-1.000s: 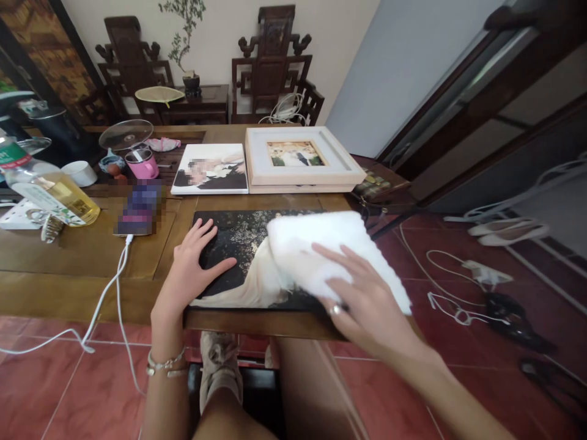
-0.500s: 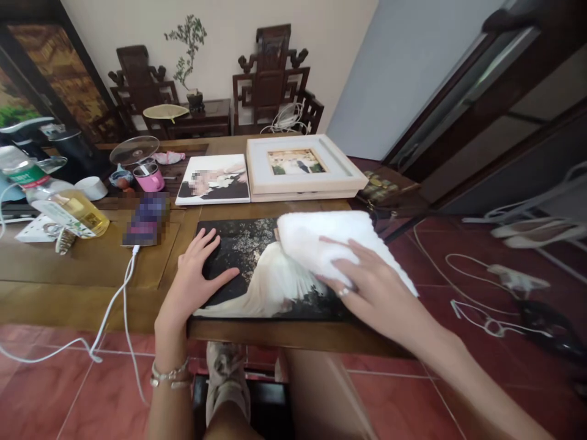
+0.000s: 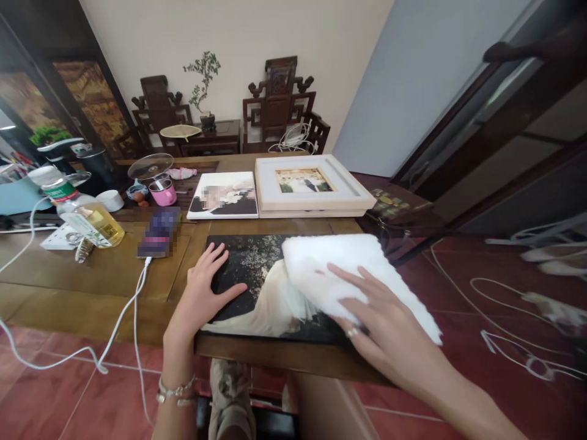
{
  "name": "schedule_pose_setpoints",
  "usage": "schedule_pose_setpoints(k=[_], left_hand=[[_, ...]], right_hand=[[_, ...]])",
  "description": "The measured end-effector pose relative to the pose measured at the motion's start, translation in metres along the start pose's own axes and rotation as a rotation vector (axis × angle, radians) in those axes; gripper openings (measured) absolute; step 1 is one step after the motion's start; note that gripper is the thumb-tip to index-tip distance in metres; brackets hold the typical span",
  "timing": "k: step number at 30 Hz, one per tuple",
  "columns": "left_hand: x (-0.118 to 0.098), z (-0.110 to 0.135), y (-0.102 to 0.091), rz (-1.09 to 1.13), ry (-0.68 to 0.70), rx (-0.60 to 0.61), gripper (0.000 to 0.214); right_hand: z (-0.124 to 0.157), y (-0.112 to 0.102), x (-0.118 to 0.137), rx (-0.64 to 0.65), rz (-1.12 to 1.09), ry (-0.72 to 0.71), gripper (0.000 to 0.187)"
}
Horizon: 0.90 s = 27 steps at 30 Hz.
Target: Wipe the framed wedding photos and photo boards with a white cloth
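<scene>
A dark photo panel (image 3: pixel 247 260) showing a pale flowing dress lies flat at the table's near edge. My left hand (image 3: pixel 204 284) rests on its left end, fingers and thumb spread, holding nothing. Over the panel's right part is a fluffy white cloth (image 3: pixel 316 263), which covers that side and hangs past the right edge. My right hand (image 3: pixel 378 315) presses on the cloth with its fingers and has it in its hold. Part of the picture is hidden beneath cloth and hand.
Behind the panel stand a white-edged photo panel (image 3: pixel 224 211) and a light wooden picture frame (image 3: pixel 316 208). To the left are a phone (image 3: pixel 159 232) on a white charging cable (image 3: pixel 123 311), a pink mug (image 3: pixel 164 192), a bottle of yellow liquid (image 3: pixel 103 223) and a power strip (image 3: pixel 57 238).
The view has tilted upward, so everything sits lower in the picture. My right hand and the white cloth have slid slightly right and toward me; my left hand stays on the panel.
</scene>
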<state>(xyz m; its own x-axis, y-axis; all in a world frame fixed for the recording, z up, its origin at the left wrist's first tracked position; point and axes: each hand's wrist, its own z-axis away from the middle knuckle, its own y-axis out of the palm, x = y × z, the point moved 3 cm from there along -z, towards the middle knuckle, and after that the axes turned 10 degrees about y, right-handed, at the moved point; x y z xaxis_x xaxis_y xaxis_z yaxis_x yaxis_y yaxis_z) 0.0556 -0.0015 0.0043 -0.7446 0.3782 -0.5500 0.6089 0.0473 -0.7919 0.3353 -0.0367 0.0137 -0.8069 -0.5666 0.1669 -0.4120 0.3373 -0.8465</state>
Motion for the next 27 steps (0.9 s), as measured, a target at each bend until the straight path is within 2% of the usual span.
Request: schedule_pose_setpoints(k=[4,8,13,18,22,27], left_hand=[[0.001,0.000,0.000,0.000,0.010,-0.008,0.066],[0.001,-0.001,0.000,0.013,0.024,-0.016,0.065],[0.001,-0.001,0.000,0.018,0.034,-0.031,0.064],[-0.001,-0.002,0.000,0.031,0.023,-0.025,0.064],[-0.001,-0.002,0.000,0.035,0.025,-0.026,0.064],[-0.001,-0.002,0.000,0.023,0.023,-0.031,0.064]], right_hand=[[0.024,-0.013,0.018,0.011,-0.032,-0.061,0.019],[0.030,-0.016,0.010,-0.009,-0.031,-0.029,0.019],[0.013,-0.006,-0.020,-0.048,0.018,0.087,0.021],[-0.015,0.007,-0.040,-0.012,0.019,0.133,0.018],[-0.011,0.007,-0.022,0.005,0.072,0.127,0.017],[0.024,-0.005,0.026,0.026,-0.028,0.023,0.021]])
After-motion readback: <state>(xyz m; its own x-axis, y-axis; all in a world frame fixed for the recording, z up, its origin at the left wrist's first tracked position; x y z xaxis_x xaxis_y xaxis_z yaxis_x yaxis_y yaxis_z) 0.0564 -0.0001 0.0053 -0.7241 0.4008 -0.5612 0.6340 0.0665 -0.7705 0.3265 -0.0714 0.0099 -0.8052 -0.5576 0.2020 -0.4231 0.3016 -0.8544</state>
